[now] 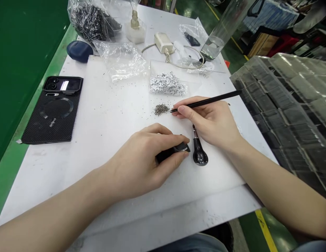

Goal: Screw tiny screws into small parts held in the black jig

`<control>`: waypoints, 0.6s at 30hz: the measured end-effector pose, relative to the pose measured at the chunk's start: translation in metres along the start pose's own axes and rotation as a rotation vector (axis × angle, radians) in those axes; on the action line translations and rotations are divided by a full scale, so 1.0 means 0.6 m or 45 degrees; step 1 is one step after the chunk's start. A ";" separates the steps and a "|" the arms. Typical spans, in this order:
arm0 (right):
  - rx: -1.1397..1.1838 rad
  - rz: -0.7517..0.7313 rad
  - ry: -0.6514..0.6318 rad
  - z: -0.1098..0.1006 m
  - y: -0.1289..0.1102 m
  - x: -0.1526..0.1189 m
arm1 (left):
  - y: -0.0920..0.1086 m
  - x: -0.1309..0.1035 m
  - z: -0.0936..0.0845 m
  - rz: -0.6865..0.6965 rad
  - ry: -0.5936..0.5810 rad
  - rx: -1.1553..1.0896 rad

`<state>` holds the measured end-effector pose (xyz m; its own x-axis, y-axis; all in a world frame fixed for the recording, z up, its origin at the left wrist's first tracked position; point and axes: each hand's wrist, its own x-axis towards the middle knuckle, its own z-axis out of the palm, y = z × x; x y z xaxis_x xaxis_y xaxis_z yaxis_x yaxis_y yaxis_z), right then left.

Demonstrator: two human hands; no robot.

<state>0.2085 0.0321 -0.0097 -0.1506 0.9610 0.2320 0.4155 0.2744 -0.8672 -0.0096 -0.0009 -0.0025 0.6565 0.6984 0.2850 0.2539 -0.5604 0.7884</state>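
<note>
Seemingly mid-job at frame centre, clamping black part [165, 154] in left hand [141, 161], pinching tweezers [210, 99] in right hand [215, 120], with many tiny screws [161, 109] left heaped.

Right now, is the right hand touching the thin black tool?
Touching: the head view shows the right hand gripping the thin black tool near its pointed end.

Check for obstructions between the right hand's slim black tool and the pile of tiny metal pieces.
Nothing visible intervenes: the slim black tool in the right hand has its tip at the right edge of the pile.
</note>
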 end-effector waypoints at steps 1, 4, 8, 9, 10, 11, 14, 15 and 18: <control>-0.024 -0.014 0.001 0.000 -0.001 -0.002 | 0.002 0.000 -0.001 -0.011 -0.008 0.006; -0.083 -0.037 0.006 0.000 -0.004 -0.007 | 0.007 0.002 -0.003 -0.048 -0.037 0.014; -0.094 -0.039 0.030 0.004 -0.006 -0.009 | 0.006 0.004 -0.002 0.004 -0.021 -0.014; -0.095 -0.033 0.036 0.005 -0.007 -0.009 | 0.005 0.004 -0.001 0.018 -0.015 -0.024; -0.097 -0.026 0.040 0.005 -0.008 -0.009 | 0.005 0.004 -0.001 0.018 -0.013 -0.030; -0.098 -0.019 0.044 0.006 -0.008 -0.008 | 0.004 0.004 0.000 0.006 -0.012 -0.036; -0.081 -0.006 0.049 0.006 -0.009 -0.006 | 0.004 0.004 0.000 -0.019 -0.019 -0.047; -0.066 -0.007 0.045 0.007 -0.008 -0.006 | 0.004 0.004 0.000 0.003 -0.018 -0.051; -0.035 -0.011 0.031 0.007 -0.005 -0.005 | 0.002 0.004 0.001 0.017 -0.016 -0.039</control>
<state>0.2040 0.0280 -0.0095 -0.1327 0.9590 0.2505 0.4386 0.2835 -0.8528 -0.0073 -0.0003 -0.0010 0.6689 0.6849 0.2889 0.2229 -0.5556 0.8010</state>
